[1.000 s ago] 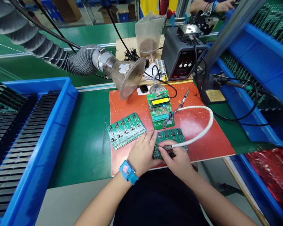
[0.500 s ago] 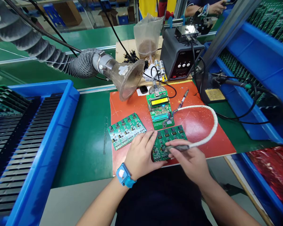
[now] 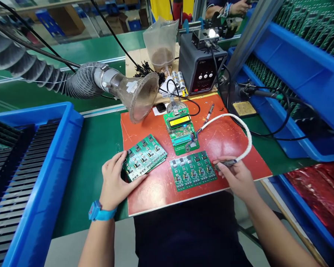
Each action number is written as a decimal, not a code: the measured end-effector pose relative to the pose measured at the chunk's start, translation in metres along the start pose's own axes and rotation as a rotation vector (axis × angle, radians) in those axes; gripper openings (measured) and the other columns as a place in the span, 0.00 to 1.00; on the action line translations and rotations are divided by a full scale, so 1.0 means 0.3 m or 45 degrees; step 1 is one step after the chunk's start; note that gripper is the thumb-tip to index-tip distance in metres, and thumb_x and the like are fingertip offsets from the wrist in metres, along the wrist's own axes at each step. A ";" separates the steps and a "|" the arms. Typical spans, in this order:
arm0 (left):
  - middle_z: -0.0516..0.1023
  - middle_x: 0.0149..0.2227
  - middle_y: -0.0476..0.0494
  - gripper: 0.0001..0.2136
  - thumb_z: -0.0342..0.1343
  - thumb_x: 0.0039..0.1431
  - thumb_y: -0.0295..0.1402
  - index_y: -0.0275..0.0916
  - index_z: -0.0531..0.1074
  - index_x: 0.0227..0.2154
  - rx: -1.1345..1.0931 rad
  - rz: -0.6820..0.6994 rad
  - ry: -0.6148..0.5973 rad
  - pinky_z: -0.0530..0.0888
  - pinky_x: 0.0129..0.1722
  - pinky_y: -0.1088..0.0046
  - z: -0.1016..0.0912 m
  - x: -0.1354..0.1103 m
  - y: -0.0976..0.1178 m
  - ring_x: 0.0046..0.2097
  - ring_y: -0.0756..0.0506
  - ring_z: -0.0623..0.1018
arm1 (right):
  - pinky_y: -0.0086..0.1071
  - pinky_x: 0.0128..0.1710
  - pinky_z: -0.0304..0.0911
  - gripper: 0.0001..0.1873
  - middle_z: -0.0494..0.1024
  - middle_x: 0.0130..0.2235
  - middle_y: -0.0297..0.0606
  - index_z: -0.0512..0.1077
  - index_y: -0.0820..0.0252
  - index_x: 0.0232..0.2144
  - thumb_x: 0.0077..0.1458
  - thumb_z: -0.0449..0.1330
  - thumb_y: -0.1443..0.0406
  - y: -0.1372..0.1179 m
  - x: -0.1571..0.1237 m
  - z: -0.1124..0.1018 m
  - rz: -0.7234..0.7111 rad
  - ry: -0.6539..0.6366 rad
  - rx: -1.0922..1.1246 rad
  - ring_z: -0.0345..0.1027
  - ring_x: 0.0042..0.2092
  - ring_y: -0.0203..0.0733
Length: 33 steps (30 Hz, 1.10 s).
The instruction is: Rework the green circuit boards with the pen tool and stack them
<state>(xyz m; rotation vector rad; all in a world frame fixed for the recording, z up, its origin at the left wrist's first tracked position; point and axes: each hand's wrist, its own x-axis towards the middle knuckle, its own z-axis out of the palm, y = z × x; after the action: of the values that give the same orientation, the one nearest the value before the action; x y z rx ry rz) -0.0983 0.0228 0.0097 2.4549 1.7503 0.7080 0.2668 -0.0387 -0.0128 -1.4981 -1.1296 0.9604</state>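
Note:
My left hand (image 3: 117,181) grips the left end of a small stack of green circuit boards (image 3: 146,157), fingers at the far left corner and thumb along the near edge. Whether it has one board or several is hidden. In my right hand (image 3: 235,176) is a dark handheld probe (image 3: 225,163) on a white sleeved cable (image 3: 246,135), its tip just beside a single circuit board (image 3: 193,170) lying flat on the red mat. Behind that board lies a programmer board (image 3: 182,129) with a lit yellow display, and the cable runs to it.
A fume extraction funnel (image 3: 143,96) hangs over the red mat (image 3: 156,196). At the back stand a soldering station (image 3: 203,66) and a plastic bag (image 3: 161,48). Blue bins (image 3: 72,115) flank the bench, and a pen (image 3: 209,113) lies on the mat. A co-worker's hand (image 3: 239,7) shows beyond.
My left hand has left the single board and moved left onto the stack. My right hand has drawn the probe off the single board to its right side. The view has shifted slightly.

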 end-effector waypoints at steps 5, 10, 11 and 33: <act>0.65 0.58 0.32 0.39 0.64 0.50 0.49 0.40 0.58 0.62 -0.080 -0.020 0.032 0.60 0.59 0.51 0.017 -0.007 0.005 0.60 0.32 0.66 | 0.31 0.30 0.72 0.13 0.78 0.39 0.42 0.70 0.59 0.42 0.59 0.61 0.56 0.006 -0.004 0.002 -0.005 -0.010 -0.083 0.71 0.29 0.36; 0.65 0.59 0.32 0.38 0.64 0.50 0.46 0.42 0.57 0.62 -0.126 -0.046 0.063 0.59 0.60 0.49 0.013 -0.008 0.006 0.61 0.32 0.65 | 0.34 0.34 0.72 0.14 0.78 0.40 0.43 0.70 0.59 0.42 0.60 0.60 0.56 0.011 -0.007 -0.002 -0.026 -0.050 -0.195 0.73 0.32 0.39; 0.65 0.59 0.32 0.37 0.65 0.50 0.45 0.42 0.57 0.61 -0.130 -0.048 0.063 0.59 0.60 0.49 0.011 -0.008 0.005 0.62 0.32 0.64 | 0.35 0.34 0.72 0.14 0.78 0.40 0.43 0.70 0.59 0.42 0.60 0.60 0.56 0.010 -0.008 -0.002 -0.035 -0.062 -0.225 0.73 0.33 0.40; 0.53 0.65 0.29 0.37 0.63 0.52 0.48 0.43 0.56 0.62 -0.147 -0.074 -0.030 0.59 0.60 0.43 0.017 -0.016 -0.009 0.66 0.27 0.57 | 0.33 0.33 0.68 0.07 0.75 0.37 0.41 0.68 0.58 0.40 0.62 0.56 0.60 0.010 -0.002 0.016 -0.218 -0.093 -0.427 0.71 0.37 0.43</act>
<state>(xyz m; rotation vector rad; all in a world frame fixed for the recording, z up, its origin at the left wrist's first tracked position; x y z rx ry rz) -0.1001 0.0205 0.0026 2.3187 1.7136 0.7490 0.2627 -0.0384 -0.0166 -1.6067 -1.5029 0.7385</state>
